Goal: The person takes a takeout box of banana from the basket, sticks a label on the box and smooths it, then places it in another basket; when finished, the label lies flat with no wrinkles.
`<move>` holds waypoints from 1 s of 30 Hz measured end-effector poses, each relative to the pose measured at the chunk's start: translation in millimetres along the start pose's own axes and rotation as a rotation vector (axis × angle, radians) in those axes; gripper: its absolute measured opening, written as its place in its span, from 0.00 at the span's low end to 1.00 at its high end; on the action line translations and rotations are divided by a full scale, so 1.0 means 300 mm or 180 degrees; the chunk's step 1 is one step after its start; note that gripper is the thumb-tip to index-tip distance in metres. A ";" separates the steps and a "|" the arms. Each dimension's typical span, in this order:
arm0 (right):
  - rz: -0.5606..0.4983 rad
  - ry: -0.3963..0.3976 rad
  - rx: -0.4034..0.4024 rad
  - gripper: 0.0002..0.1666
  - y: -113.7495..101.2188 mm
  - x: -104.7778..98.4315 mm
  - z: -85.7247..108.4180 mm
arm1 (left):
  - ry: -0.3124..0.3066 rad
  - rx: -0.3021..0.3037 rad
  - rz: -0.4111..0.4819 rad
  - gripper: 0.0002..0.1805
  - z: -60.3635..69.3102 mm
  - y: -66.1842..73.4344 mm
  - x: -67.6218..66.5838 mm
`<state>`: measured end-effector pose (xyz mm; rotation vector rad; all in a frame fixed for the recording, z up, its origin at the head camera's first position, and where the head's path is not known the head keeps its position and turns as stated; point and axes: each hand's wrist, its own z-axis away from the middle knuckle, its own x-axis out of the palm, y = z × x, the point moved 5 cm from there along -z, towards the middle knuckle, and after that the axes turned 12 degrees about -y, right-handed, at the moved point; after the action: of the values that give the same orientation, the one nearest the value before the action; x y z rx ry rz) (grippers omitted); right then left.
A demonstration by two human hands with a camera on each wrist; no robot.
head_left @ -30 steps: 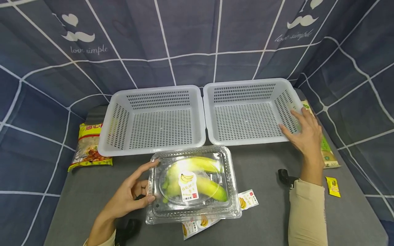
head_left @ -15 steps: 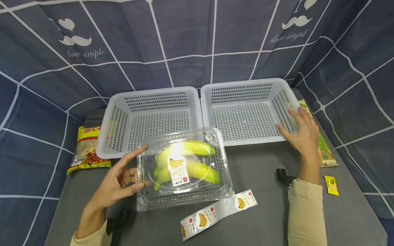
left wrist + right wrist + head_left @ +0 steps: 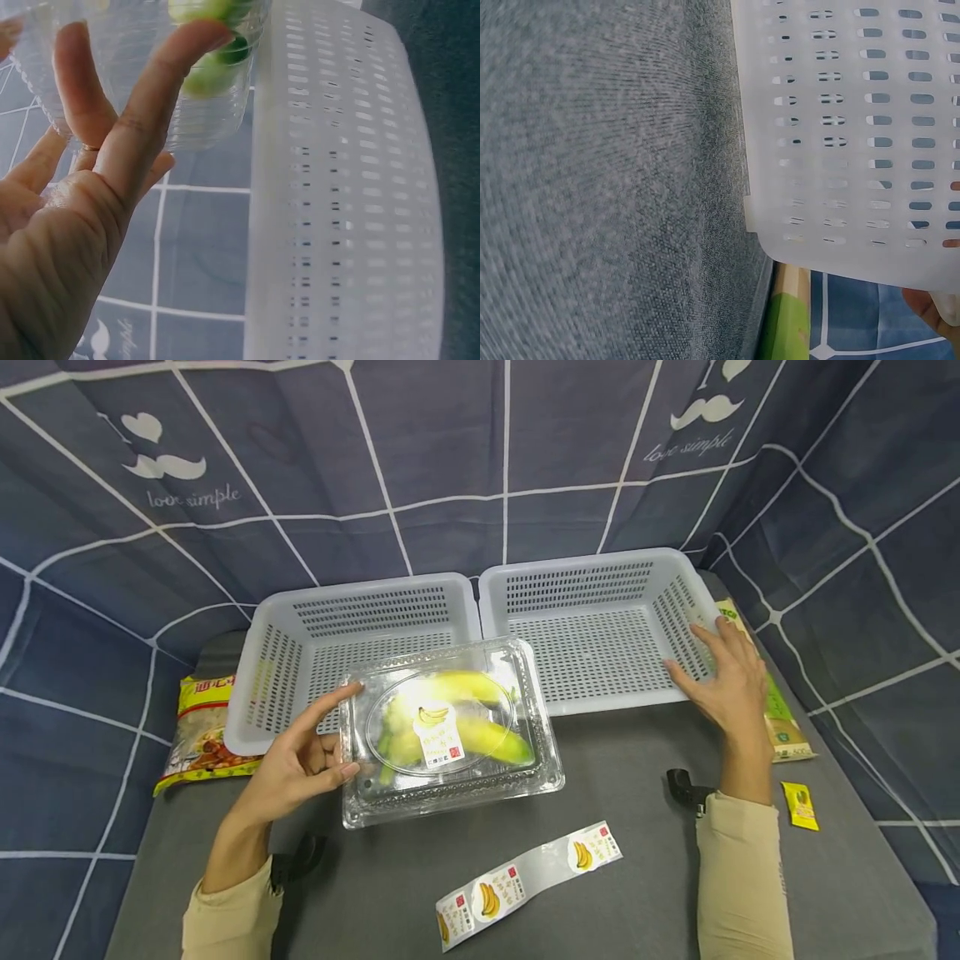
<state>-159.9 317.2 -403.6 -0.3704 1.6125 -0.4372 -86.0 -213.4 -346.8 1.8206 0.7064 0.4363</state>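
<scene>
My left hand (image 3: 296,768) grips the left side of a clear plastic box (image 3: 457,798), thumb in front and fingers behind. The lidded box, held tilted, overlaps the front of the left white basket (image 3: 360,585) in the head view. Yellow-green bananas (image 3: 491,739) lie inside, under a banana sticker (image 3: 438,735) on the lid. From the left wrist, the box (image 3: 210,124) appears beside a slotted basket wall (image 3: 337,187). My right hand (image 3: 731,693) rests with spread fingers at the right front corner of the right white basket (image 3: 600,703). Its fingers are mostly hidden in the right wrist view.
A strip of banana stickers (image 3: 532,885) lies on the grey table (image 3: 600,910). A yellow food bag (image 3: 206,743) sits left of the baskets. To the right are a green bag (image 3: 783,727) and a small yellow packet (image 3: 800,806). Checked cloth (image 3: 450,452) hangs behind.
My left hand has carried the box away from me, off the sticker strip and up to the left basket's front. The strip is now uncovered. My right hand stays at the basket corner.
</scene>
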 end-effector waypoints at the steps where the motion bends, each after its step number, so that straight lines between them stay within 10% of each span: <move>1: 0.0005 0.0005 -0.0008 0.43 -0.001 0.000 -0.001 | 0.0006 -0.0003 -0.0034 0.49 -0.010 -0.001 -0.005; 8: 0.0026 0.0021 -0.0003 0.43 -0.002 -0.002 -0.004 | -0.0004 -0.0222 -0.0079 0.47 -0.136 -0.018 -0.055; 19: -0.0001 0.0195 -0.0143 0.42 0.004 0.004 -0.005 | -0.0003 -0.1039 -0.0463 0.47 -0.509 -0.123 -0.146; 30: -0.0022 0.0190 -0.0095 0.42 0.001 0.004 -0.007 | 0.0236 -0.1339 -0.0341 0.45 -0.739 -0.263 -0.135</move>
<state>-162.0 317.0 -404.7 -0.3886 1.6777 -0.4331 -270.6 -61.7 -341.5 1.3714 0.6996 0.5390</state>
